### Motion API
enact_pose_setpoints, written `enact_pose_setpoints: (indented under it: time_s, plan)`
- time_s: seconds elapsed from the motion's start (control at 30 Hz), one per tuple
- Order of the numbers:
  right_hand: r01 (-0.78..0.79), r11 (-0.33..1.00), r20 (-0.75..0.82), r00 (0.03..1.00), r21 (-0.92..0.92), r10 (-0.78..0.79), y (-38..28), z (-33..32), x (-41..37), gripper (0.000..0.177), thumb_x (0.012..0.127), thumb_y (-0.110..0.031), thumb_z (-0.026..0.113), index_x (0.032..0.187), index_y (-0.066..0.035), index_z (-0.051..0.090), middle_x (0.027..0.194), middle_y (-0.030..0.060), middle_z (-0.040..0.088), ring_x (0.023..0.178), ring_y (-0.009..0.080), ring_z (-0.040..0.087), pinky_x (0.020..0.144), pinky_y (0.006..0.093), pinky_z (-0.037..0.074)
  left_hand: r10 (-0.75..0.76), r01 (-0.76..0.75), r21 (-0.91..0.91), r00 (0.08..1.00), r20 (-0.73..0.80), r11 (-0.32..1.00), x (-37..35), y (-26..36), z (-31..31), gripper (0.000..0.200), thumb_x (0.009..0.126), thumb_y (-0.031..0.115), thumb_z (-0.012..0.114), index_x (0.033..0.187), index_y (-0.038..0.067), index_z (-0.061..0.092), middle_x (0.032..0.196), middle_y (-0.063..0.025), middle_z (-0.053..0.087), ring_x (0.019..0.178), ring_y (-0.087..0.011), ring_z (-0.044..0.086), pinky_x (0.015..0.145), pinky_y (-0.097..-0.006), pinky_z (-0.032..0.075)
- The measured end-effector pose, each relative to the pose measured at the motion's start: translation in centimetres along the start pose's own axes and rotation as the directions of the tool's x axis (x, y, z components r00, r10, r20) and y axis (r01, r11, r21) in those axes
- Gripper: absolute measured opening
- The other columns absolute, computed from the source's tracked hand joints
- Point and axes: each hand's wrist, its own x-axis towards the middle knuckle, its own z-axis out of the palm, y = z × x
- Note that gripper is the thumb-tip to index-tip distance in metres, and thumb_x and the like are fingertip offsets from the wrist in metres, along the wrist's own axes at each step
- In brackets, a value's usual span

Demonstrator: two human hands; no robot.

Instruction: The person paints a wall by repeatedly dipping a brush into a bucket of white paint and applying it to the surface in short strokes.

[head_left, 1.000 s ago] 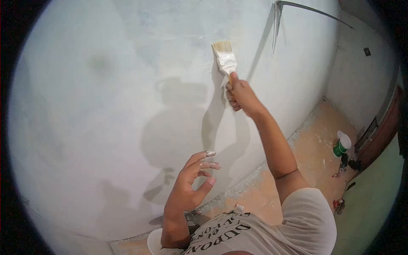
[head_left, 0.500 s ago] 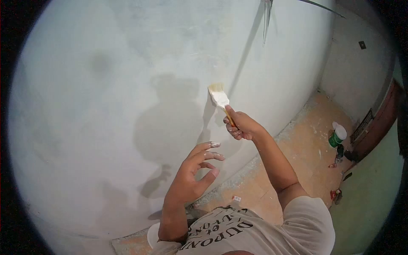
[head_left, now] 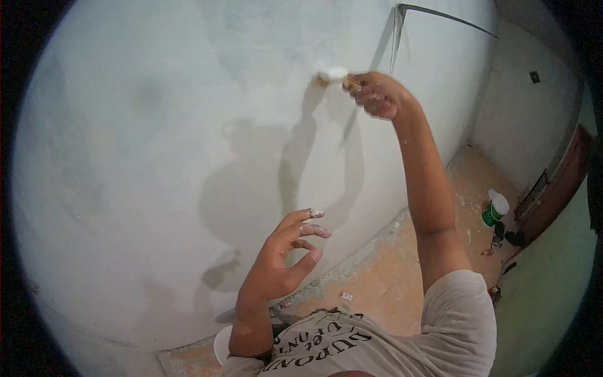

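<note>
My right hand (head_left: 375, 95) is closed around the handle of a paintbrush (head_left: 336, 75). White paint coats the brush head, and the tips of its bristles meet the pale wall (head_left: 251, 81) in the upper middle of the view. My left hand (head_left: 291, 254) is lower down, in front of the same wall, with its fingers curved and apart and nothing in them. White paint marks its fingertips. Shadows of my body and arms fall across the wall.
A dark-edged frame or cable (head_left: 446, 16) sticks out at the upper right. A green bucket (head_left: 492, 214) with white on top stands on the orange, paint-spotted floor (head_left: 377, 283), near a brown door (head_left: 559, 182). A small packet (head_left: 346, 296) lies near the wall's foot.
My right hand has moved up along the wall with the paintbrush, which has turned from upright to nearly level. My left hand has hardly moved.
</note>
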Motion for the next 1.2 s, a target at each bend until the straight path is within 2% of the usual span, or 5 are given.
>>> enact_pose_setpoints:
  time_s: [0.23, 0.37, 0.43, 0.63, 1.2]
  plan:
    - [0.241, 0.942, -0.026, 0.967, -0.233, -0.254, -2.8, 1.6, -1.3, 0.028, 0.104, -0.023, 0.039, 0.092, -0.002, 0.055, 0.052, -0.0086, 0.039, 0.034, -0.0018, 0.027, 0.026, 0.0133, 0.023, 0.054, -0.055, -0.008, 0.997, -0.047, 0.998, -1.6, -5.2, 1.0, 0.039, 0.088, 0.006, 0.061, 0.126, 0.001, 0.058, 0.14, -0.0132, 0.048, 0.117, -0.0239, 0.059, 0.089, -0.0352, 0.049]
    - [0.143, 0.63, -0.127, 0.923, -0.763, -0.364, -2.0, 3.3, -4.9, 0.036, 0.098, -0.024, 0.052, 0.112, 0.007, 0.063, 0.053, -0.0033, 0.045, 0.038, 0.0045, 0.037, 0.036, 0.0229, 0.026, 0.133, -0.129, 0.039, 0.984, -0.115, 0.991, -1.6, -4.1, 1.5, 0.027, 0.087, 0.0, 0.059, 0.113, 0.0, 0.063, 0.139, -0.0151, 0.047, 0.116, -0.0227, 0.059, 0.085, -0.0323, 0.052]
    - [0.115, 0.113, -0.01, 0.657, -0.987, -0.754, 0.5, 4.4, -4.5, 0.03, 0.093, -0.019, 0.059, 0.11, 0.003, 0.067, 0.056, 0.0029, 0.055, 0.045, 0.0119, 0.049, 0.043, 0.0298, 0.038, 0.141, -0.14, 0.017, 0.981, -0.135, 0.99, -1.6, -3.4, 1.5, 0.029, 0.086, 0.004, 0.06, 0.115, -0.002, 0.062, 0.139, -0.016, 0.048, 0.116, -0.0272, 0.059, 0.086, -0.0351, 0.049]
    - [0.072, -0.249, 0.25, 0.509, -0.966, -0.824, 8.0, 7.8, -2.1, 0.011, 0.085, -0.004, 0.057, 0.091, 0.005, 0.059, 0.073, 0.0249, 0.064, 0.069, 0.0418, 0.064, 0.062, 0.0503, 0.05, 0.171, -0.173, 0.006, 0.972, -0.158, 0.985, -1.7, -3.4, 1.5, 0.028, 0.086, 0.003, 0.06, 0.113, -0.002, 0.062, 0.139, -0.0165, 0.048, 0.116, -0.0279, 0.059, 0.086, -0.0338, 0.049]
    - [0.026, -0.204, 0.143, 0.799, -0.979, -0.584, -2.8, 7.3, -5.1, 0.025, 0.066, -0.007, 0.077, 0.09, -0.001, 0.075, 0.079, 0.0154, 0.067, 0.062, 0.0228, 0.062, 0.063, 0.0351, 0.05, 0.159, -0.146, 0.082, 0.971, -0.181, 0.986, -0.5, -0.7, 0.3, 0.032, 0.088, 0.008, 0.062, 0.119, -0.001, 0.059, 0.138, -0.016, 0.05, 0.116, -0.0261, 0.06, 0.087, -0.0355, 0.05]
